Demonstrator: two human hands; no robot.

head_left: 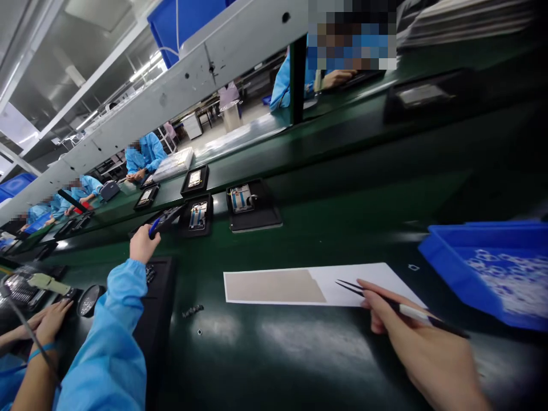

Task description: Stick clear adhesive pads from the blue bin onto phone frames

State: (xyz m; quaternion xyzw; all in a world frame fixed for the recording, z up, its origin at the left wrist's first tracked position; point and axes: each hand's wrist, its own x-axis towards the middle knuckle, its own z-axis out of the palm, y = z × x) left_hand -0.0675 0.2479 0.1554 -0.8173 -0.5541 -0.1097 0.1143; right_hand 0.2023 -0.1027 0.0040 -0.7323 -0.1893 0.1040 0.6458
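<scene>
My right hand (pixel 422 337) is closed around black tweezers (pixel 398 305) with a white band on the shaft. Their two tips stand slightly apart over a white sheet (pixel 351 285), which carries a beige strip (pixel 272 285) on its left part. At the left, my left hand (pixel 144 244), in a light blue sleeve, is stretched forward with its fingers closed on a slim blue pen-like tool (pixel 154 227). Just beyond that hand lies a black tray (pixel 165 217) on the green bench. Below it is a larger black tray (pixel 158 308) holding small dark parts (pixel 149 274).
Black trays with opened phone-like devices (pixel 242 198) (pixel 198 216) lie along the conveyor. A blue bin (pixel 458 274) of small white rings stands right. Small dark pieces (pixel 192 311) lie nearby. A co-worker's hands (pixel 53 319) are at far left; other people sit across.
</scene>
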